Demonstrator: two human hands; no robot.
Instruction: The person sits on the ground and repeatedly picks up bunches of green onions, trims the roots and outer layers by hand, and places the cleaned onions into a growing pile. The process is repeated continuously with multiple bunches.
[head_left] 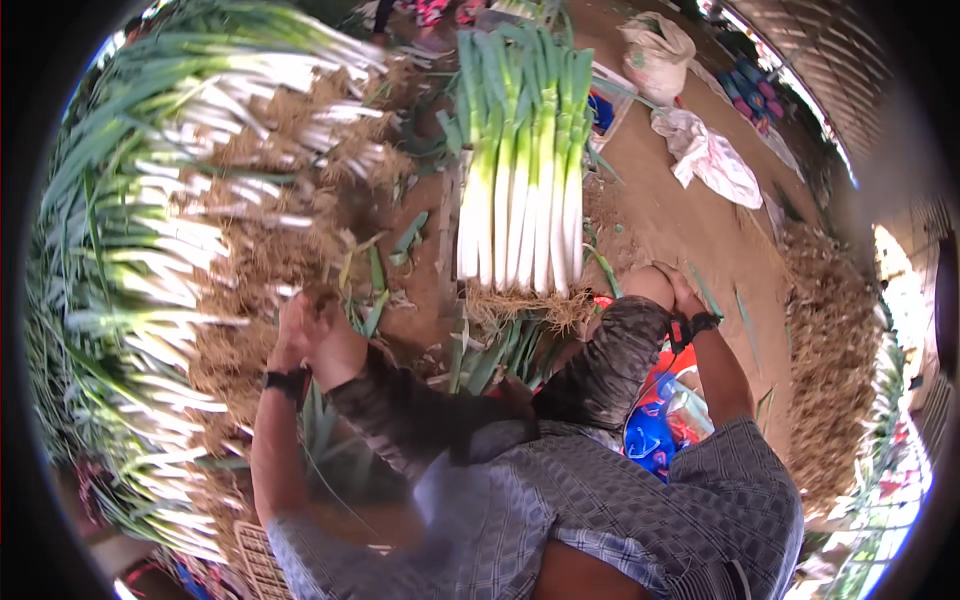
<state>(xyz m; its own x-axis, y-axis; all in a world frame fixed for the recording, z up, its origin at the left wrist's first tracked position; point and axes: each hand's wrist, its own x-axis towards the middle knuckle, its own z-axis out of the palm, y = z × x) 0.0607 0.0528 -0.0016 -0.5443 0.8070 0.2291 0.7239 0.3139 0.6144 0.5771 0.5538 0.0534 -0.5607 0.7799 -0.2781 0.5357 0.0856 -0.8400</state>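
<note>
A row of leeks [520, 190] lies side by side in front of me, green tops pointing away and brown roots [530, 307] toward me. My left hand [292, 333] rests at my bent left knee, beside the roots of a big leek pile [175, 270]; its fingers show only in part and seem laid over the knee. On the outer side of my right knee [648, 286] lies my right hand [685, 294], fingers stretched out and holding nothing. Both hands are apart from the row of leeks. Dark bands sit on both wrists.
A stuffed white sack [657, 58] and a flattened one [705, 157] lie on the dirt floor [640, 225] at the far right. More rooted leeks [830, 370] line the right side. Cut green leaves [495, 355] are below the row. A crate [258, 560] stands at lower left.
</note>
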